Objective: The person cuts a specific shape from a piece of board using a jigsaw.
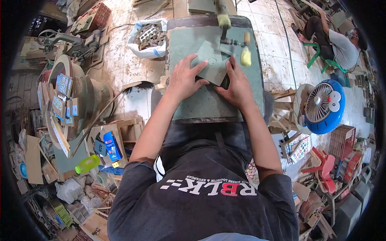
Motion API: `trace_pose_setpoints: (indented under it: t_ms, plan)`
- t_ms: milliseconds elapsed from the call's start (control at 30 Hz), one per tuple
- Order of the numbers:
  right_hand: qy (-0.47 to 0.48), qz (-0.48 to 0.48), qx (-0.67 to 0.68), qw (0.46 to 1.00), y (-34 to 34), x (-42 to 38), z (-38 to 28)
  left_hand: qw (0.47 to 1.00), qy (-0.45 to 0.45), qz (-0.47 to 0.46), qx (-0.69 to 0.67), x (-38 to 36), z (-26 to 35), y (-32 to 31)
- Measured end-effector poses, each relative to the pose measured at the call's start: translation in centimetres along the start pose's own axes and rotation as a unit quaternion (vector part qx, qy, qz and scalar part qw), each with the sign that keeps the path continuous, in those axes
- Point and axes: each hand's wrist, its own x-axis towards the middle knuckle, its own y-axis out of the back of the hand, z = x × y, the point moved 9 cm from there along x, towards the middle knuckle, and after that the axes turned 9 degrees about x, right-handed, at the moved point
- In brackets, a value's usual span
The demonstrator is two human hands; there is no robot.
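Note:
A flat grey-green board (215, 72) with a small circle marked on it lies tilted on the green-topped machine table (189, 106). My left hand (187, 76) grips its left side, fingers on top and thumb at the near edge. My right hand (236, 86) holds the right edge, thumb near the lower corner. Just beyond the fingertips, a dark machine arm (222, 10) reaches down over the table, its lower part blurred near the board's far side. A wooden knob (247, 37) and a yellow-wrapped handle (245, 57) stick out beside it.
A white sack (148, 39) of dark cut-out pieces stands left of the table. Farther left is a large round machine (64, 80) with small boxes on it. A blue fan (323, 106) stands at right. Another person (343, 50) sits on a green stool at upper right.

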Motion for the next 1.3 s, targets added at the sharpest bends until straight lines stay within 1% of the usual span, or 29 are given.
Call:
trace_pose_setpoints:
  t_ms: [133, 200, 233, 300, 433, 500, 533, 633, 700, 733, 800, 833, 900, 933, 1000, 1067, 1100, 1167, 1300]
  plan:
    - [-0.010, -0.019, -0.018, 1.000, 0.2, 0.6, 0.3, 1.000, 0.016, 0.008, 0.008, -0.2, 0.2, 0.2]
    - [-0.039, -0.059, -0.023, 0.997, 0.0, 0.8, 0.6, 1.000, 0.021, 0.010, 0.010, -0.2, 0.5, 0.3]
    - [-0.040, -0.058, -0.023, 0.997, 0.0, 0.9, 0.8, 0.999, 0.032, 0.007, 0.016, -0.2, 0.5, 0.3]
    - [-0.020, -0.060, -0.026, 0.998, 0.1, 1.0, 1.1, 0.999, 0.041, 0.002, 0.021, -0.3, 0.7, 0.1]
    - [-0.009, -0.074, -0.017, 0.997, 0.2, 1.3, 1.8, 0.998, 0.053, 0.022, 0.023, -0.7, 1.0, 0.0]
    - [0.024, -0.083, -0.010, 0.996, 0.2, 1.3, 1.8, 0.998, 0.054, 0.032, 0.023, -0.8, 1.3, 0.0]
    - [0.024, -0.082, -0.010, 0.996, 0.2, 1.5, 2.1, 0.997, 0.062, 0.039, 0.024, -0.9, 1.4, 0.0]
    - [0.047, -0.087, -0.037, 0.994, 0.3, 1.8, 2.4, 0.996, 0.074, 0.045, 0.025, -0.9, 1.7, -0.1]
    - [0.082, -0.071, -0.002, 0.994, 0.9, 1.9, 1.3, 0.995, 0.080, 0.045, 0.025, -1.0, 2.0, -0.1]
    - [0.082, -0.071, -0.002, 0.994, 1.1, 1.8, 0.8, 0.995, 0.085, 0.051, 0.029, -1.0, 2.2, 0.0]
    - [-0.014, -0.085, -0.041, 0.995, 1.2, 1.4, 1.0, 0.994, 0.088, 0.058, 0.034, -1.1, 2.4, 0.2]
    - [-0.013, -0.084, -0.040, 0.996, 0.9, 1.0, 0.6, 0.994, 0.092, 0.050, 0.030, -1.2, 2.3, 0.0]
    - [-0.029, -0.044, -0.048, 0.997, 0.6, 0.3, 0.7, 0.994, 0.096, 0.046, 0.026, -1.1, 1.8, -0.1]
    - [-0.027, -0.045, -0.048, 0.997, 0.0, 0.1, 1.0, 0.995, 0.087, 0.039, 0.012, -1.1, 1.6, -0.2]
    - [0.001, -0.005, -0.048, 0.999, -0.1, -0.3, 1.1, 0.996, 0.081, 0.032, -0.004, -1.3, 0.6, 0.0]
    - [0.012, -0.002, -0.040, 0.999, -0.1, -0.3, 1.1, 1.000, 0.007, 0.017, -0.013, -0.8, 0.2, 0.2]
    - [0.022, 0.004, -0.033, 0.999, 0.0, -0.2, 1.1, 1.000, 0.007, 0.016, -0.014, -0.6, -0.5, 0.1]
    - [0.027, 0.001, -0.036, 0.999, 0.0, 0.1, 1.3, 0.999, -0.035, 0.004, -0.040, -0.3, -0.6, -0.8]
    - [0.037, -0.010, -0.027, 0.999, 0.4, 0.5, 1.3, 0.998, -0.028, 0.010, -0.046, -0.4, -0.5, -1.0]
